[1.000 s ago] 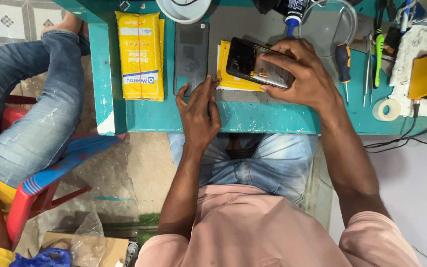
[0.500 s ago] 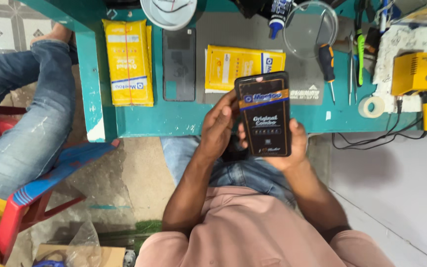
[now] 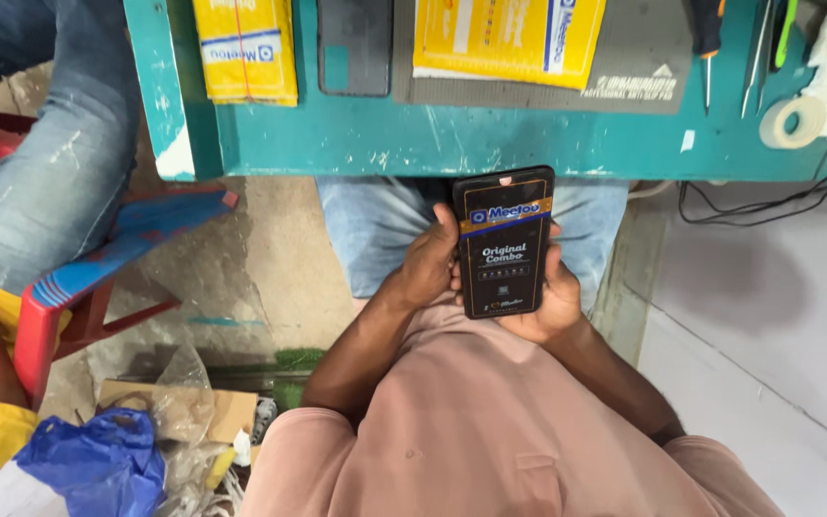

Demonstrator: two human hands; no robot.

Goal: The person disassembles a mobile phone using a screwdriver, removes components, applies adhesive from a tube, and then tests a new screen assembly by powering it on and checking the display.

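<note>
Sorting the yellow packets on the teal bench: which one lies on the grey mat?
The wider yellow packet right of the dark phone panel lies on the grey mat; the narrower yellow packet left of it lies on bare teal bench.

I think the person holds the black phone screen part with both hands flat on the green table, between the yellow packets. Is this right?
Not quite. Both hands, left and right, do hold the black phone screen part, but the head view shows it off the green table, in front of its near edge and above the person's lap. The yellow packets lie on the table.
</note>
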